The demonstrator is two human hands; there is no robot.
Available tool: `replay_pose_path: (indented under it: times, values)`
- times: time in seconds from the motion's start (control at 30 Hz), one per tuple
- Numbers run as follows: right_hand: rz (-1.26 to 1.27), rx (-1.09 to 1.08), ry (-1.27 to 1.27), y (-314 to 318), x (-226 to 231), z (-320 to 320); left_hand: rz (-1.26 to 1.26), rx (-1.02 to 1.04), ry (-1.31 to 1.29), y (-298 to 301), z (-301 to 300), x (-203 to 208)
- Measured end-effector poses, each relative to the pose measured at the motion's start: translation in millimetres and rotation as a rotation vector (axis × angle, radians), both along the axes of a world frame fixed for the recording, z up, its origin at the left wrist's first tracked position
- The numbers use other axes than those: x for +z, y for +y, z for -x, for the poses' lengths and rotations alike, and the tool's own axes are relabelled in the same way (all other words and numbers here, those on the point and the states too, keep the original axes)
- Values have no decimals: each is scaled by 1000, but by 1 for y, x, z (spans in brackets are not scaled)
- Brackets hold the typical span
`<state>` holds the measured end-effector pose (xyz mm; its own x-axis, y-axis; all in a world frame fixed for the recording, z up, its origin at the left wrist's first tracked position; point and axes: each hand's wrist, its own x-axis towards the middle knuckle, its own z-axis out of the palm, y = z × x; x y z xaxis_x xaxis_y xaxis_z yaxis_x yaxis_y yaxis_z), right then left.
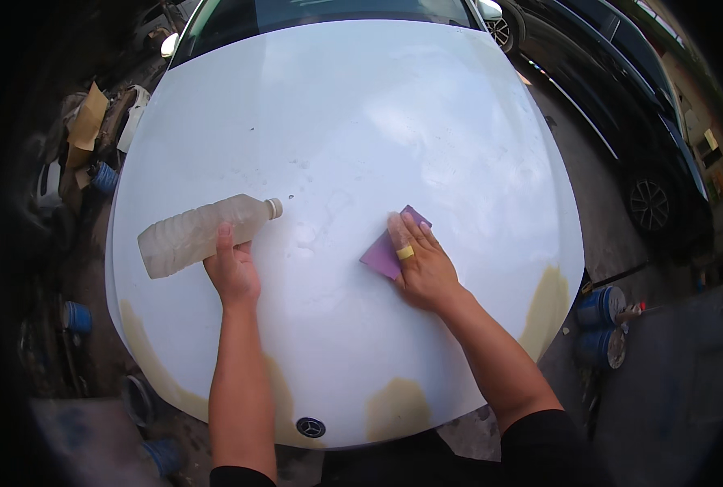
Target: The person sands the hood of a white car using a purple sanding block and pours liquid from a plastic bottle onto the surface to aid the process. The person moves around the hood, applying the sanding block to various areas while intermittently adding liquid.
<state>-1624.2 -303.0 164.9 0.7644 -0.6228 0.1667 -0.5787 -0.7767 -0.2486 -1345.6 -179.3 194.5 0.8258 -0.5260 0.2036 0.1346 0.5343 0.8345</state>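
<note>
A white car hood [321,138] fills the middle of the head view, with water drops and wet patches on its surface. My left hand [234,272] grips a cloudy plastic bottle [184,238] from below. The bottle is tilted on its side over the hood, its neck and cap pointing right. My right hand [423,261] presses a purple sheet of sandpaper [379,258] flat against the hood, fingers laid over it. A yellow band wraps one finger of that hand. What lies under the palm is hidden.
Tan filler patches [399,408] mark the hood's front edge, near a round emblem [311,427]. A dark car [613,105] stands at the right. Blue cans [601,307] sit beside the hood; cardboard [88,122] and car parts lie at the left.
</note>
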Motion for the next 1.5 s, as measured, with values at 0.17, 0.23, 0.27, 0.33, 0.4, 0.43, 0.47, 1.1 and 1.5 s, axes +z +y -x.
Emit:
replay_pose_path:
  times: [0.17, 0.23, 0.27, 0.33, 0.4, 0.43, 0.47, 1.1, 1.5]
  values:
    - [-14, -172, -129, -81, 20, -49, 2, 79, 70, -7, -8, -22]
    - [-45, 72, -134, -29, 13, -92, 11, 112, 59, -4, -11, -29]
    - [-2, 212, -114, 3, 6, -98, 11, 125, 80, -2, -11, -32]
    - [-70, 319, -118, 51, 0, -82, 28, 145, 119, -3, -14, -34]
    - [-144, 406, -171, 77, -1, -45, 27, 106, 115, -10, -12, -31]
    - [-285, 350, -233, 76, 7, -32, 16, 87, 113, -9, -9, -31]
    - [-429, 297, -298, 76, 18, -21, 26, 83, 118, -8, -9, -29]
    - [-489, -287, -529, 90, 98, -49, 146, -316, 916, 105, 124, 37]
    - [-1648, 29, -1071, 180, 111, -41, 204, -499, 765, 172, 81, 8]
